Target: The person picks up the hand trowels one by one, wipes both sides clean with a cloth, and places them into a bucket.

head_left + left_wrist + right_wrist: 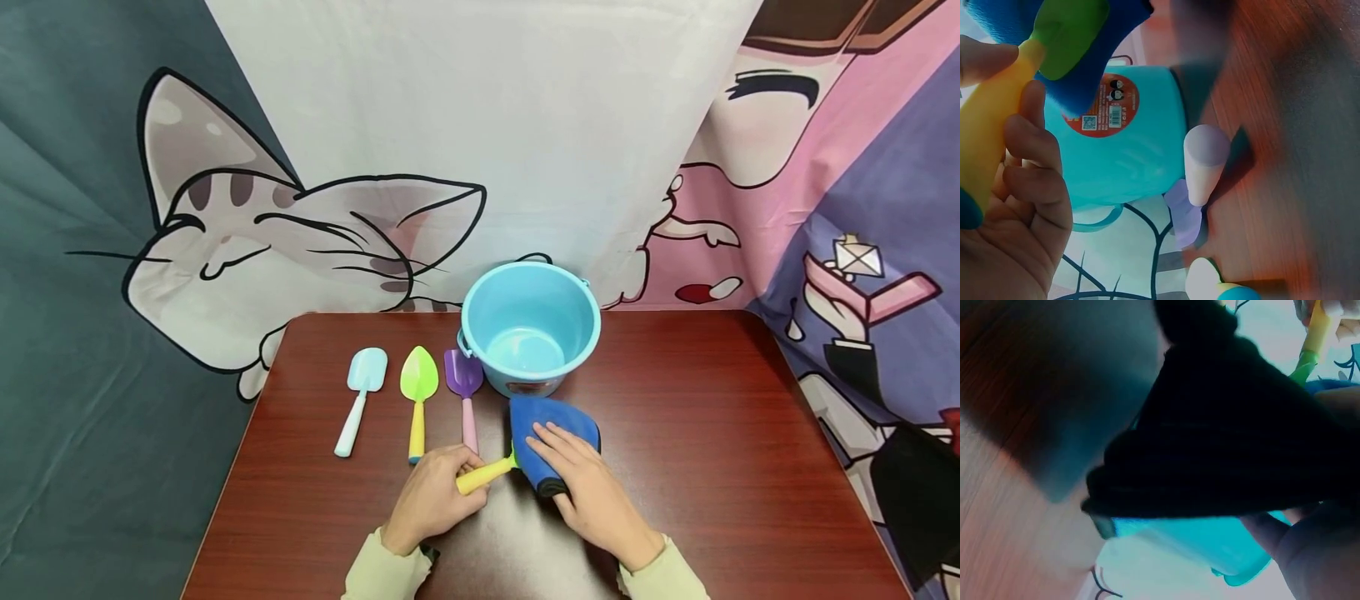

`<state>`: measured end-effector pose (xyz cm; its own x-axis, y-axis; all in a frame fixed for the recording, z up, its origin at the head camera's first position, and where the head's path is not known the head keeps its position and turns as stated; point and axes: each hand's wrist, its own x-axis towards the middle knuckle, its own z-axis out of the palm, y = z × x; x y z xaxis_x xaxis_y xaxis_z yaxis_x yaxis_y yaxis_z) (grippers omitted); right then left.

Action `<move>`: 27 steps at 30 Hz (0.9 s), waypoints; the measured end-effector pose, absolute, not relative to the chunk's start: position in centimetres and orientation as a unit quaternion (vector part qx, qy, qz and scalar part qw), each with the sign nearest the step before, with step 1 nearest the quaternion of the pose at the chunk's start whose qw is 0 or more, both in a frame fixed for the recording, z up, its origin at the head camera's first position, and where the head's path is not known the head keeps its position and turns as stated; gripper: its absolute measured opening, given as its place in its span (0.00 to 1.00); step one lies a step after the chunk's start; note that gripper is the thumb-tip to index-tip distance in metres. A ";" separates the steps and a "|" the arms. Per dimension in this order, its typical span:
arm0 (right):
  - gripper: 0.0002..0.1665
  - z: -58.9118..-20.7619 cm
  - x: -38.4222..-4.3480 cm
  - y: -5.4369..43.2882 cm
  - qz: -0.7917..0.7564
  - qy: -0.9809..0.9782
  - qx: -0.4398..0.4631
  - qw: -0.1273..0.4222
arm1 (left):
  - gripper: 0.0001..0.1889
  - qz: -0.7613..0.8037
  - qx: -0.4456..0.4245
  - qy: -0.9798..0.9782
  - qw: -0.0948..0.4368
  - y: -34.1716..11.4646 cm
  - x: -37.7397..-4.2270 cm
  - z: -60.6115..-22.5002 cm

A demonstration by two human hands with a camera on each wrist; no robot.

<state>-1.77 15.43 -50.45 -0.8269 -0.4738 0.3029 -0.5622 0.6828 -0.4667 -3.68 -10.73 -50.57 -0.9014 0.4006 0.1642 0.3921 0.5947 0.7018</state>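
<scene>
Patterned backdrop hangs behind; reddish-brown wooden surface before it. Light-blue bucket stands upright near the far edge, mouth up, inner wall and round inner floor open to view; carry handle hangs at its left side. Blue cloth, dark-edged, is just on the near side of the bucket, outside it. Right hand grips the cloth, fingers laid over its top, thumb by the dark edge. Left hand pinches the yellow handle of a green-bladed trowel; its blade runs into the cloth, a green part visible from the left wrist. Hands apart, joined only through trowel and cloth. Left of the bucket lie a pale-blue scoop, a purple shovel with pink handle, nearest the bucket, and, between them, a second green trowel. Round orange label on the bucket's near wall.
</scene>
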 end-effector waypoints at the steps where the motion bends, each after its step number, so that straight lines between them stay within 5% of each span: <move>1: 0.46 -50.5 -1.8 15.6 0.282 -0.916 0.274 0.079 | 0.09 0.394 0.224 0.892 0.003 -10.8 -3.7 -50.6; 8: 0.47 -50.6 -2.1 16.7 0.284 -0.927 0.224 0.094 | 0.10 0.406 0.219 0.887 -0.009 -11.0 -3.6 -50.8; 19: 0.51 -49.9 -1.8 18.6 0.304 -0.922 0.145 0.190 | 0.13 0.412 0.197 0.890 -0.023 -11.5 -3.9 -50.9; 27: 0.46 -48.9 -1.6 18.0 0.347 -0.882 0.205 0.245 | 0.11 0.387 0.193 0.902 -0.010 -11.3 -3.9 -51.1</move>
<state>-1.55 18.03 -48.91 -0.7961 -0.1920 0.5739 -0.5315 0.6752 -0.5114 -3.89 -11.28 -51.10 -0.9257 0.3392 0.1677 0.3553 0.6268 0.6935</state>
